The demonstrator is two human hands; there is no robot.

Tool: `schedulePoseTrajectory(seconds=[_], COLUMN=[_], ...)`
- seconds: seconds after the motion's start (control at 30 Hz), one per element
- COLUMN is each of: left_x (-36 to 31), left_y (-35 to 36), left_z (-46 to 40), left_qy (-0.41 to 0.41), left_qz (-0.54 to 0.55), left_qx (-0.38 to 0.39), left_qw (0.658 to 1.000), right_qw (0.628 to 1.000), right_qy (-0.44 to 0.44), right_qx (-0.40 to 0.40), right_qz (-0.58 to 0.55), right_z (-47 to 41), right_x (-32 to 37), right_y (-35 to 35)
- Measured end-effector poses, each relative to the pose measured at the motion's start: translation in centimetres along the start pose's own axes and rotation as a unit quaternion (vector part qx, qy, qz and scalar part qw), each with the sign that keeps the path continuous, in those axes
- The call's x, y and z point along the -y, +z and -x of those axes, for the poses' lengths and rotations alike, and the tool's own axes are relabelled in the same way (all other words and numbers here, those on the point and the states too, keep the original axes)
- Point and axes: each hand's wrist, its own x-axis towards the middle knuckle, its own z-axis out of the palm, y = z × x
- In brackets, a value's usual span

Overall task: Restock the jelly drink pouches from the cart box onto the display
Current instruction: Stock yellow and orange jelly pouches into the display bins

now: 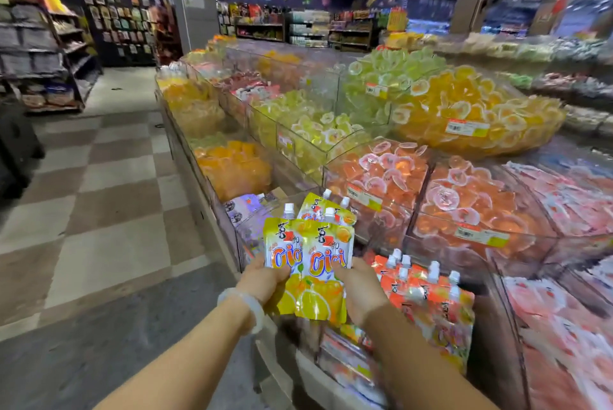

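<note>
held pouches [308, 263] above display bin [491, 326], floor [99, 210] left.

The jelly drink pouches [310, 268] are yellow with white caps, orange letters on a white patch, and lemon slices printed at the bottom. The pouches beside them [431, 303] are orange-red, also with white caps. The jelly cups are green [318, 124], yellow [471, 104] and orange [391, 170]. The floor [99, 184] has a checked pattern of beige and brown. The bracelet [245, 306] is white.
</note>
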Motion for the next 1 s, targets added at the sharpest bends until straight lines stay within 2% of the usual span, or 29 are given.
schedulePoseTrajectory(seconds=[0.1,0.17,0.27,0.33,0.47,0.6,0.7,0.83,0.9,1.0], left_x=[-2.0,-3.4,-5.0,-4.8,-4.0,-3.4,-2.9,-1.2,-1.0,-0.5], left_y=[0.2,0.4,1.8,2.8,3.5,4.0,4.7,4.8,4.7,4.9], left_z=[-7.4,-11.0,-15.2,-17.5,-19.0,-21.0,-21.8,-22.8,-22.9,-22.8], left_qy=[-0.001,0.007,-0.015,-0.027,-0.049,-0.036,-0.012,-0.013,-0.002,0.037], left_qz=[-0.05,-0.084,-0.102,-0.195,-0.226,-0.253,-0.317,-0.278,-0.262,-0.282], left_qx=[0.05,0.093,0.187,0.203,0.251,0.277,0.295,0.278,0.272,0.259], left_qw=[0.997,0.992,0.977,0.959,0.94,0.926,0.901,0.919,0.926,0.923], right_qw=[0.995,0.989,0.976,0.963,0.932,0.903,0.889,0.872,0.87,0.881], right_qy=[-0.019,0.007,0.016,0.021,0.039,0.035,0.038,0.027,0.027,0.058], right_qx=[-0.095,-0.149,-0.218,-0.27,-0.358,-0.416,-0.447,-0.488,-0.481,-0.451], right_qz=[-0.006,-0.022,-0.018,-0.002,-0.034,-0.104,-0.09,0.021,0.105,0.133], right_z=[-4.6,-6.7,-9.3,-10.3,-11.9,-13.3,-13.3,-13.4,-13.4,-13.5], right_x=[1.0,1.3,2.0,2.0,0.9,-0.5,-0.7,-1.1,-1.6,-2.5], right_y=[2.0,3.3,4.0,3.9,4.8,5.8,6.0,6.2,6.6,6.8])
